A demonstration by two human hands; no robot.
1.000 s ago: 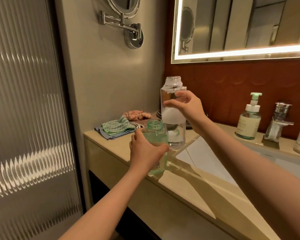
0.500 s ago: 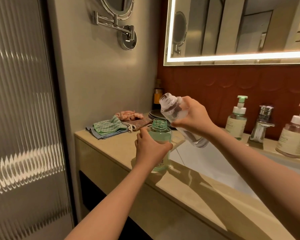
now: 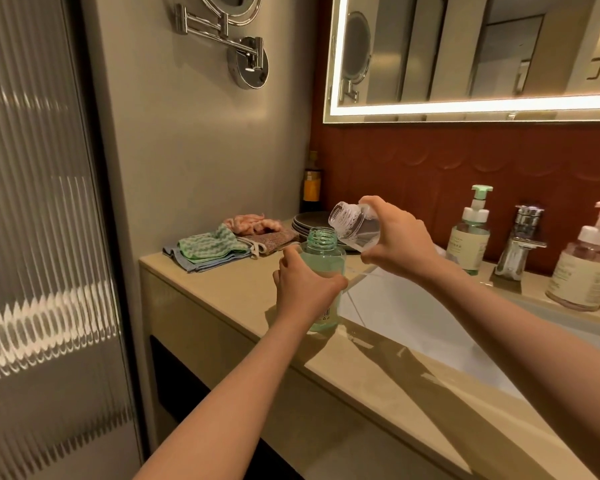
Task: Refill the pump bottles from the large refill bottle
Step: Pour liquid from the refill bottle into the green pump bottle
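A green-tinted bottle (image 3: 323, 251) with its pump off stands upright on the beige counter (image 3: 229, 289), partly filled. My left hand (image 3: 303, 289) is wrapped around its body. My right hand (image 3: 399, 240) grips the clear refill bottle (image 3: 352, 225), tipped almost level, its open mouth just above and to the right of the green bottle's neck. Clear liquid lies in the tilted bottle. No stream is visible between the two mouths.
A green-topped pump bottle (image 3: 470, 233), a chrome tap (image 3: 522, 242) and a pink-topped pump bottle (image 3: 589, 268) line the back ledge behind the white basin (image 3: 413, 313). Folded cloths (image 3: 210, 249) and stacked dark plates (image 3: 309, 221) lie at the back left. A lit mirror hangs above.
My right hand has tilted the refill bottle from upright down to nearly level and brought its mouth close to the green bottle's neck. My left hand has kept hold of the green bottle.
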